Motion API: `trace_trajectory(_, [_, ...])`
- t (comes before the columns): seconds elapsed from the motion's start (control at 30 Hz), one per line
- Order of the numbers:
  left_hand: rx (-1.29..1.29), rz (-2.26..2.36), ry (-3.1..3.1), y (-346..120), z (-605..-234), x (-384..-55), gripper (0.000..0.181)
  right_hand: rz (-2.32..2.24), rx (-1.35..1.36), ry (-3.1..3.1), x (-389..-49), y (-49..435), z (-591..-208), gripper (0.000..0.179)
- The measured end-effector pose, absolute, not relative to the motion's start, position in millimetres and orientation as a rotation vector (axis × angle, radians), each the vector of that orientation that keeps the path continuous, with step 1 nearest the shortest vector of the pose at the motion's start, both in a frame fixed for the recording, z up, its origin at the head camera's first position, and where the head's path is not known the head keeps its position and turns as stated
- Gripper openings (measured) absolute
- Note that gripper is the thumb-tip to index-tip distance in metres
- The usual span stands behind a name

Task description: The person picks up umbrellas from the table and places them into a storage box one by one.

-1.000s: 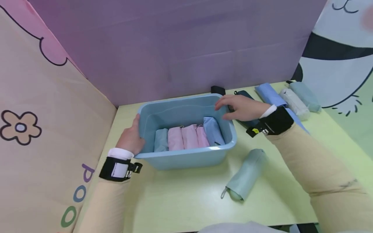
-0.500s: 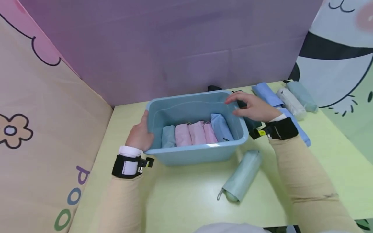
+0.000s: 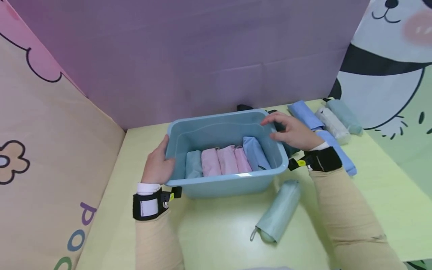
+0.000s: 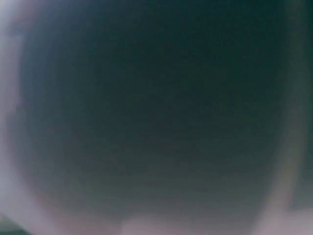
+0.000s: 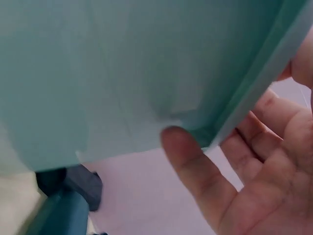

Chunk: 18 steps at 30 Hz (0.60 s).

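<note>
A light blue plastic bin (image 3: 222,187) stands on the table. A row of folded umbrellas in fabric sleeves lies inside: a teal umbrella (image 3: 194,165), several pink umbrellas (image 3: 222,160) and a blue umbrella (image 3: 255,153). My left hand (image 3: 156,163) grips the bin's left end, thumb over the rim. At the far right corner, my right hand (image 3: 291,129) holds the rim; in the right wrist view its thumb (image 5: 193,169) lies against the outer wall, fingers beyond the rim. A pale green sleeved umbrella (image 3: 278,212) lies in front of the bin. The left wrist view is dark and blurred.
Blue umbrellas (image 3: 305,114), a white umbrella (image 3: 333,123) and another green umbrella (image 3: 344,115) lie at the table's back right. Dark items are partly hidden behind the bin and right hand. A purple backdrop (image 3: 189,63) rises behind the table (image 3: 216,240).
The bin has shifted to the right along the table, with both hands moving along on it. Its umbrellas have kept their order. The head view has shifted slightly.
</note>
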<state>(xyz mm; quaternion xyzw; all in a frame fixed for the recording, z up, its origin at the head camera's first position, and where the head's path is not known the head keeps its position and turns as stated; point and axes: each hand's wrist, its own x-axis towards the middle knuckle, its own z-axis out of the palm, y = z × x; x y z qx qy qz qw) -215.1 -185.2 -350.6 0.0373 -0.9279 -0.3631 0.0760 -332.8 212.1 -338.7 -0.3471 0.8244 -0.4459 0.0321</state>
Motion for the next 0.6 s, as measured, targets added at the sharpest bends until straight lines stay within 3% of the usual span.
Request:
trace_trajectory(0.27, [0.109,-1.107,-2.794,-180.6,-346.9,-213.0,0.068,-1.512,-0.656,2.426,-350.0,227.0,-318.1,0.045])
trace_trajectory(0.6, [0.091,-1.099,-2.794,-180.2,-349.9,-211.2,0.067,-1.183,-0.311,2.495,-432.7,202.7,-302.5,0.066])
